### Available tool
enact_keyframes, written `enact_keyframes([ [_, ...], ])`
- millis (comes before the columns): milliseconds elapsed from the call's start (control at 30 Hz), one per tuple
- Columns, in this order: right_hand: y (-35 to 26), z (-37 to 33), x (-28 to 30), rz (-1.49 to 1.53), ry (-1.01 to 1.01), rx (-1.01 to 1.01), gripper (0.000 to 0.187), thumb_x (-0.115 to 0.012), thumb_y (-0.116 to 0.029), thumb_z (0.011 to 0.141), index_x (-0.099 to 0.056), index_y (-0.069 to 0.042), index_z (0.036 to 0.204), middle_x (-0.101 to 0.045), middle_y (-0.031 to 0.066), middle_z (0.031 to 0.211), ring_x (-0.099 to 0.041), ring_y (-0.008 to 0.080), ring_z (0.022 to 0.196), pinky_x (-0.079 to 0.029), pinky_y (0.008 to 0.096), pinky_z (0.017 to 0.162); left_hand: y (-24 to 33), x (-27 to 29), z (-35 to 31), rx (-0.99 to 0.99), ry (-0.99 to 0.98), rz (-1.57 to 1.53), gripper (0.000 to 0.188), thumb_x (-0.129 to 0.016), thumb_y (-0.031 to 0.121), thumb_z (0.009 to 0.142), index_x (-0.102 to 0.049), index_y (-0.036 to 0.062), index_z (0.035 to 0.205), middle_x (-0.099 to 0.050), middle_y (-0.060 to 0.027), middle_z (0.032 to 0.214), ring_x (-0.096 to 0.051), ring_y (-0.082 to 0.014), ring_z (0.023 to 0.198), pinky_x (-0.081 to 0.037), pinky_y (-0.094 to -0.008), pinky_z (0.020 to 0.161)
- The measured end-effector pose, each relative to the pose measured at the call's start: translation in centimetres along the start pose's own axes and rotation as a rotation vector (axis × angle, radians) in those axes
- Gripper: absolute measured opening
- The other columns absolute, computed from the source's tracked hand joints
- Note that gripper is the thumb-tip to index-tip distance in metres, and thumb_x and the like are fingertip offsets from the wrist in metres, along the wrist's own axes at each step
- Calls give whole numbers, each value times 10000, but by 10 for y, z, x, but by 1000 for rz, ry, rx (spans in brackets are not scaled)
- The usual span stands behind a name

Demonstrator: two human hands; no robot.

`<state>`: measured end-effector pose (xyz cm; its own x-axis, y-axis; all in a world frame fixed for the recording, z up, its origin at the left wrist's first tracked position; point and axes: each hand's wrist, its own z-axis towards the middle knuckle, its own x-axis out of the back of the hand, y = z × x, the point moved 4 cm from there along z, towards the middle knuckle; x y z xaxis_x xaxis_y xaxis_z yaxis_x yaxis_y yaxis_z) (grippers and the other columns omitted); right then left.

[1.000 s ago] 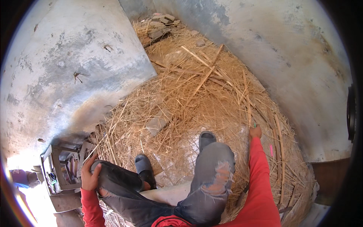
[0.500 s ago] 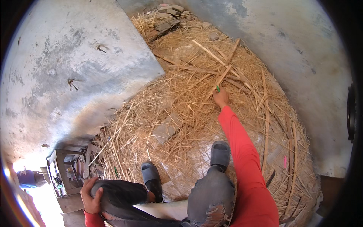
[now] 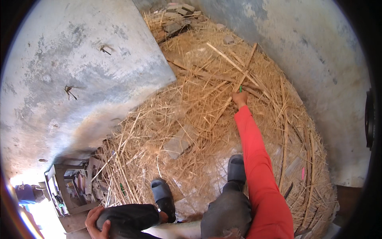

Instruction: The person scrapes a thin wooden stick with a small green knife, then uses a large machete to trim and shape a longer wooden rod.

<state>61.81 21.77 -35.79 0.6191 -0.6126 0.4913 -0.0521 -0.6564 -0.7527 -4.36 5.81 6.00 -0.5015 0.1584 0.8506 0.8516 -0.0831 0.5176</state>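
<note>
My right hand (image 3: 240, 98) reaches out over the straw-like litter, its fingers closed. A small green object (image 3: 240, 88) sticks out of the top of it; its kind is too small to tell. Right beside these fingers runs a long flat wooden strip (image 3: 248, 63), slanting up to the right across other strips; whether the hand also grips it I cannot tell. My left hand (image 3: 95, 224) rests on my bent left knee (image 3: 125, 217), thumb apart from the fingers, with nothing in it.
Dry straw and split slivers (image 3: 159, 109) cover the floor around my grey sandals (image 3: 162, 191). A flat slab (image 3: 178, 142) lies among them. Grey walls (image 3: 91, 59) stand left and right. Broken bricks (image 3: 181, 10) are heaped at the back; a wooden frame (image 3: 61, 187) stands at lower left.
My right hand and the green object have shifted slightly right in the view. The whole scene has also shifted a little, and my knees sit lower in the picture.
</note>
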Motion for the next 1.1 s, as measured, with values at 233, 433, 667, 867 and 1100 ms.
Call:
enact_keyframes([
  [233,-61,-47,40,320,43,298,215,-662,-223,973,-571,-38,914,-542,39,743,-535,167,660,-439,363,629,-17,13,-13,25,4,11,528,-750,322,854,-668,-37,1231,-667,-216,1225,-594,-366,1185,-407,-466,1069],
  [433,-191,-131,141,201,204,837,297,-662,-309,984,-614,-29,897,-502,-1,622,-504,120,580,-421,344,585,-40,22,-36,-40,91,-89,514,-737,304,798,-670,-45,1170,-659,-216,1158,-611,-349,1119,-429,-423,1016],
  [667,-339,-330,257,-54,271,1168,487,-692,-486,914,-698,-19,775,-555,32,590,-509,145,545,-431,343,553,-66,28,-56,-201,253,-157,417,-756,232,794,-702,-35,1110,-690,-211,1073,-652,-356,1011,-482,-415,944],
  [867,-393,-500,316,38,574,1537,477,-716,-500,871,-678,-34,779,-589,57,600,-561,159,568,-461,345,559,-72,26,-81,-311,522,305,568,-758,302,822,-625,-9,1278,-625,-225,1255,-603,-371,1158,-465,-432,987],
  [1100,-402,-640,355,54,432,1701,296,-731,-282,903,-678,0,828,-565,53,590,-478,133,547,-433,346,544,18,47,-118,-617,447,-232,559,-758,199,846,-584,-17,1331,-610,-221,1284,-600,-353,1185,-475,-423,993],
])
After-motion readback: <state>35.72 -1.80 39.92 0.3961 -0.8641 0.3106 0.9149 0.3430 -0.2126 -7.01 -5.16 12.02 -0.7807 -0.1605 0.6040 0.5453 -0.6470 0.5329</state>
